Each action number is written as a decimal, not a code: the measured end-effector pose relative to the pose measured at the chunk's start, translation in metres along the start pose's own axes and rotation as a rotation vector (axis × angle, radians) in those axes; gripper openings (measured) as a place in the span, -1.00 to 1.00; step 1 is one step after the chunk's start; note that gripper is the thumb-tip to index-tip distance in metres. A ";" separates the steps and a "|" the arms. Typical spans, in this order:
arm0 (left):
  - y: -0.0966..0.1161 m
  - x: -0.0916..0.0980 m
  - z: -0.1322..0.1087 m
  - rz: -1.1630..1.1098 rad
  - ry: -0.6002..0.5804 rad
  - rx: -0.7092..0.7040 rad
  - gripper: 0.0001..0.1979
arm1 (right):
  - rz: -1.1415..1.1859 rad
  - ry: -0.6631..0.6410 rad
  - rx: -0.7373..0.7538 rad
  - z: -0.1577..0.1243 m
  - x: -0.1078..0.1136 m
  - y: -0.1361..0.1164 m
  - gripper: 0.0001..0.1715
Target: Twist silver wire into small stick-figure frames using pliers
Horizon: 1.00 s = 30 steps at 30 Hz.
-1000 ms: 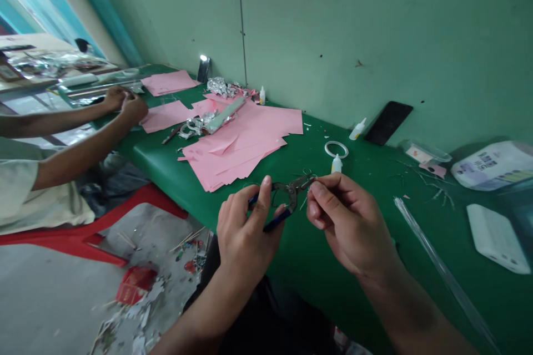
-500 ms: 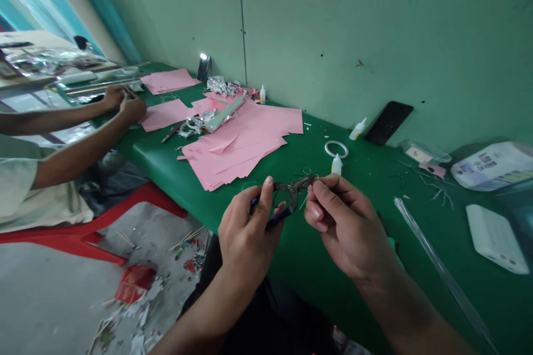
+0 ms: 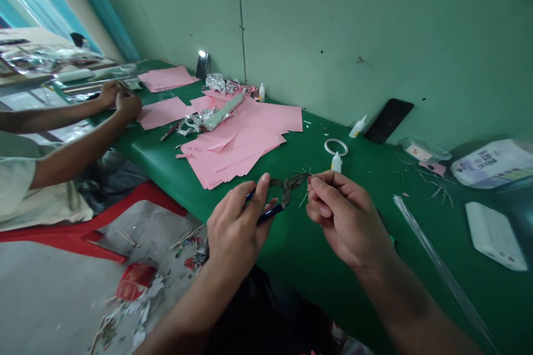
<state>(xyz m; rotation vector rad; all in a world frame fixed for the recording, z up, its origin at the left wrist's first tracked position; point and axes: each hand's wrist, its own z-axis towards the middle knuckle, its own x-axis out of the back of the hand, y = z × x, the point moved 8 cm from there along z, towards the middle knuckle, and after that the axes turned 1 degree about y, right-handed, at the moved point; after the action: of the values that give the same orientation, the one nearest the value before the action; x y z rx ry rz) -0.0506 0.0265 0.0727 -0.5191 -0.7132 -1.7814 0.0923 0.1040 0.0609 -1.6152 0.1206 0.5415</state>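
No writing can be read anywhere: the printing on the white packet point(image 3: 491, 163) at the far right of the table is too small, and the small white glue bottle point(image 3: 336, 163) shows no legible label. The person's left hand point(image 3: 235, 227) is closed around the blue handles of a pair of pliers point(image 3: 283, 191), with the thumb on top and the fingers curled beneath. The pliers are held in the air above the green table point(image 3: 166, 155), their nose pointing toward the right hand point(image 3: 347, 219). That hand's fingers are curled, with the thumb and forefinger pinched together just beside the pliers' tip; whatever they hold is too thin to make out. Thin bits of wire point(image 3: 306, 194) lie on the table just beyond the hands. Past them are a ring of white tape point(image 3: 336, 147), a heap of pink paper point(image 3: 237, 144) and crumpled foil point(image 3: 216, 83). Further along the table, a co-worker's two hands point(image 3: 125, 104) are close together at its far end, working on something mostly hidden.
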 end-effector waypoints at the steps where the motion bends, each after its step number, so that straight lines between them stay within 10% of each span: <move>1: -0.002 0.000 0.000 0.016 -0.020 -0.017 -0.47 | -0.022 -0.007 -0.005 0.001 0.001 0.000 -0.85; 15: -0.014 0.019 0.028 0.218 -0.161 -0.449 -0.49 | -0.419 -0.163 -0.068 0.011 0.013 -0.001 -0.80; 30: 0.021 -0.009 -0.001 0.036 0.036 0.093 -0.48 | -0.034 0.034 0.263 0.004 0.002 -0.009 -0.89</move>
<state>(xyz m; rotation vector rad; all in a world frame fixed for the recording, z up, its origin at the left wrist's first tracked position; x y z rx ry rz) -0.0275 0.0271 0.0706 -0.4339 -0.7542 -1.7114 0.0970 0.1096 0.0684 -1.3677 0.1822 0.4521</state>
